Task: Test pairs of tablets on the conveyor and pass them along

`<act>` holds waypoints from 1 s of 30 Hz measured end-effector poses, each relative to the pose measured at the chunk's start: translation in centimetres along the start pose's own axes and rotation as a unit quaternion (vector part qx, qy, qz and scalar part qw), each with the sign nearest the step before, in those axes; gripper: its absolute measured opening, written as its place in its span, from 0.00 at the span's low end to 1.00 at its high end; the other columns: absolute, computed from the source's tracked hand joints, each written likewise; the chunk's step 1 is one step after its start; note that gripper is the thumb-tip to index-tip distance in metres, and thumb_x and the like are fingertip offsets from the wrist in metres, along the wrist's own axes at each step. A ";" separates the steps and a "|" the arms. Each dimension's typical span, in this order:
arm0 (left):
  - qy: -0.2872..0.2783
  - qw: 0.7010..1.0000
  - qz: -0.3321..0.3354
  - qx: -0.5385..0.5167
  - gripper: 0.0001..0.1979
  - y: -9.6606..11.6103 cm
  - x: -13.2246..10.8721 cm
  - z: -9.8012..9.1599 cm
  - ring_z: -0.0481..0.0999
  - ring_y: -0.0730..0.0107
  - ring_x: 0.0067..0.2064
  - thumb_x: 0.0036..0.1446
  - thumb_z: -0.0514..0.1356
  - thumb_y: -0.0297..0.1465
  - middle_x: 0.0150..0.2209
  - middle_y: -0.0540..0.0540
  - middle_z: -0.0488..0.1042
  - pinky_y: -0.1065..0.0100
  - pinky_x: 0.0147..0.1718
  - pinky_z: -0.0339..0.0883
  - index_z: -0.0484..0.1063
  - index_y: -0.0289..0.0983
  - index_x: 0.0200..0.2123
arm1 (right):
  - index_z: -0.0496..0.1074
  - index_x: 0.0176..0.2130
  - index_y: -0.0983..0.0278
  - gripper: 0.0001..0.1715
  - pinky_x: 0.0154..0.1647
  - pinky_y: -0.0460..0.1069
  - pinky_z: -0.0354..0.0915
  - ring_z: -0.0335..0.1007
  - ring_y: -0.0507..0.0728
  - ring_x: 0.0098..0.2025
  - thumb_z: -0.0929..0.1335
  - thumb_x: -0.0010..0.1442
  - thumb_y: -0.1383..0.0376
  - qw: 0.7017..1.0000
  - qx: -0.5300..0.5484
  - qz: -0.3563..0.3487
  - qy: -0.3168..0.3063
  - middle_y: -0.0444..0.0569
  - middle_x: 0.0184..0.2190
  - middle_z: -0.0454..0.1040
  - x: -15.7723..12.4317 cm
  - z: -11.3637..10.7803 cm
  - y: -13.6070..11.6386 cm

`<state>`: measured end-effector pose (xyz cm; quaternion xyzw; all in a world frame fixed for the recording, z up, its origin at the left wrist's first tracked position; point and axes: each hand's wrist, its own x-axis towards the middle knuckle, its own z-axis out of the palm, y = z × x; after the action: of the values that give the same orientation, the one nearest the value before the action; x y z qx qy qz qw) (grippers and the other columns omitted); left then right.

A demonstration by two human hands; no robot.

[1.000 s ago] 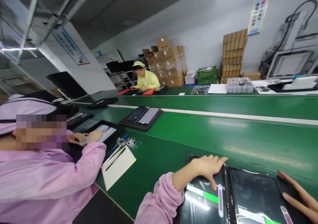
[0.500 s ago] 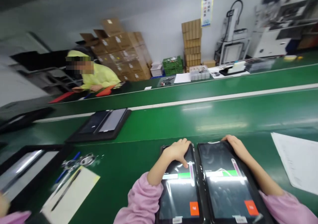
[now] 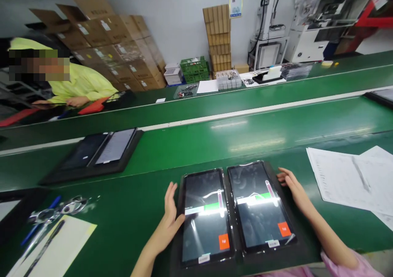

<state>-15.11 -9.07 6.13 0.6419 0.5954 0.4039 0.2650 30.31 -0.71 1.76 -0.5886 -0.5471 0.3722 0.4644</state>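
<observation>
Two tablets lie side by side on a black tray (image 3: 299, 250), screens up, each showing a green bar and an orange square. At the left edge of the left tablet (image 3: 204, 236) is my left hand (image 3: 168, 221), open, with its thumb against that edge and its fingers pointing away from me. My right hand (image 3: 291, 189) rests just right of the right tablet (image 3: 258, 224), beside the tray's outer side. Its fingers are slightly bent and apart, holding nothing.
Another tray with tablets (image 3: 115, 148) sits on the green conveyor (image 3: 184, 142). Left of me lie a notepad (image 3: 66, 244), a blue pen (image 3: 27, 234) and keys or metal rings. Printed sheets (image 3: 337, 179) are to the right. Across the conveyor, a person in yellow (image 3: 86, 80) works.
My left hand has come off the left screen to its left edge. My right hand has moved off the right tablet's top corner to its side. The view has turned right.
</observation>
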 end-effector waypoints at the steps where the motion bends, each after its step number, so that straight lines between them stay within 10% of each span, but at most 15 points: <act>1: 0.055 0.996 -0.029 -0.064 0.48 -1.3 -1.7 0.6 0.42 0.36 0.71 0.59 0.54 0.63 0.72 0.34 0.41 0.39 0.68 0.40 0.45 0.40 0.72 | 0.70 0.54 0.58 0.34 0.43 0.57 0.72 0.72 0.64 0.42 0.60 0.65 0.37 1.000 0.003 0.004 0.002 0.51 0.40 0.73 -1.2 0.0 0.3; 8: 0.146 0.965 -0.039 -0.214 0.44 -3.1 -3.6 4.4 0.46 0.38 0.71 0.59 0.58 0.60 0.71 0.34 0.44 0.39 0.69 0.37 0.49 0.41 0.68 | 0.65 0.58 0.60 0.38 0.52 0.60 0.66 0.68 0.65 0.46 0.59 0.65 0.37 0.998 -0.012 -0.036 0.051 0.51 0.42 0.69 -1.6 2.3 0.3; 15: -0.036 0.987 -0.037 -0.155 0.51 -2.2 1.6 1.5 0.35 0.44 0.73 0.58 0.61 0.56 0.73 0.37 0.29 0.43 0.69 0.35 0.37 0.41 0.72 | 0.62 0.57 0.61 0.42 0.48 0.59 0.68 0.71 0.66 0.46 0.59 0.61 0.33 0.998 0.039 -0.023 0.039 0.57 0.45 0.71 2.0 2.2 -1.0; 20: -0.087 0.985 -0.043 -0.145 0.47 -2.8 -0.4 0.5 0.35 0.45 0.73 0.61 0.61 0.52 0.73 0.38 0.31 0.43 0.69 0.35 0.39 0.43 0.71 | 0.60 0.60 0.59 0.37 0.52 0.60 0.68 0.72 0.67 0.49 0.60 0.67 0.37 0.997 -0.004 -0.059 -0.041 0.57 0.48 0.74 0.1 -0.8 -2.4; 25: 0.016 0.988 -0.044 -0.150 0.39 -3.3 -3.2 2.3 0.42 0.43 0.72 0.63 0.59 0.49 0.73 0.37 0.39 0.41 0.70 0.35 0.46 0.43 0.68 | 0.64 0.58 0.58 0.24 0.46 0.58 0.70 0.72 0.64 0.46 0.57 0.74 0.48 0.985 -0.089 -0.148 0.001 0.54 0.47 0.73 -3.7 -1.8 -4.1; 30: 0.089 0.982 -0.068 -0.149 0.40 -2.3 -3.9 3.7 0.47 0.42 0.71 0.60 0.60 0.55 0.70 0.33 0.47 0.40 0.70 0.38 0.50 0.40 0.65 | 0.71 0.53 0.59 0.17 0.46 0.58 0.69 0.70 0.65 0.49 0.58 0.75 0.59 0.913 -0.209 -0.346 -0.055 0.56 0.50 0.70 -6.0 0.3 -7.9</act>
<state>-13.19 -12.05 1.44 0.5147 0.5921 0.5248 0.3303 26.94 -6.82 8.84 -0.4245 -0.8067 0.0968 0.3996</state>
